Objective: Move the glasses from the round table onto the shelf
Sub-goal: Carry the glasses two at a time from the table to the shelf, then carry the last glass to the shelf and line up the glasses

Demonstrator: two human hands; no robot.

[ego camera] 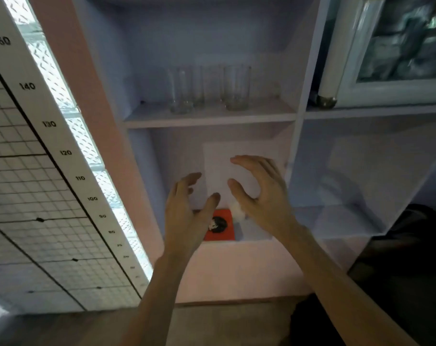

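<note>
Head cam shows the glasses (209, 88) bunched up on the upper board of the shelf (209, 121), standing upright and close to each other. It's too blurry and see-through to get an exact count. They look like plain clear straight-sided tumblers, so my guess is thin rigid glass: light enough for one hand each, slick on the walls, and quick to chip if they knock together. I'd wrap fingers and thumb round the middle of the wall, not pinch the rim, and set each one down flat on its thick base with a gap to its neighbour. Neither hand has anything in it right now. The left hand (187, 213) and right hand (259, 193) hover side by side below that board, in front of the lower compartment, palms facing each other, fingers spread and loosely curved. Behind them sit a white sheet (219, 166) against the back wall and a red card (220, 227) lying on the compartment floor. Off to the left there's a numbered height chart (50, 171) with a grid. The round table isn't in view.
</note>
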